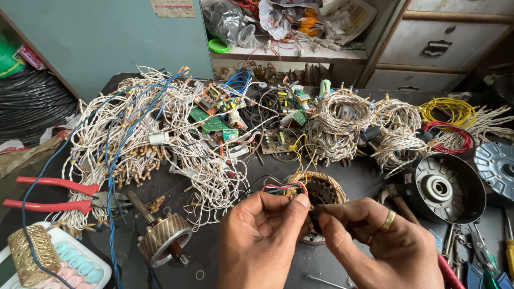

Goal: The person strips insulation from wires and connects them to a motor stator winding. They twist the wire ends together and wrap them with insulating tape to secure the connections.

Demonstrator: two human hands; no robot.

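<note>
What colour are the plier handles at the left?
Red, on the pliers; the head view shows them clearly.

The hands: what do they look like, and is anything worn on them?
Both hands are bare, with no gloves, and no sleeves reach the wrists in view. The right hand wears a plain gold-coloured ring on one finger. The left hand shows no ring, watch or band. The nails are short. Nothing else is worn, so far as the head view shows.
</note>
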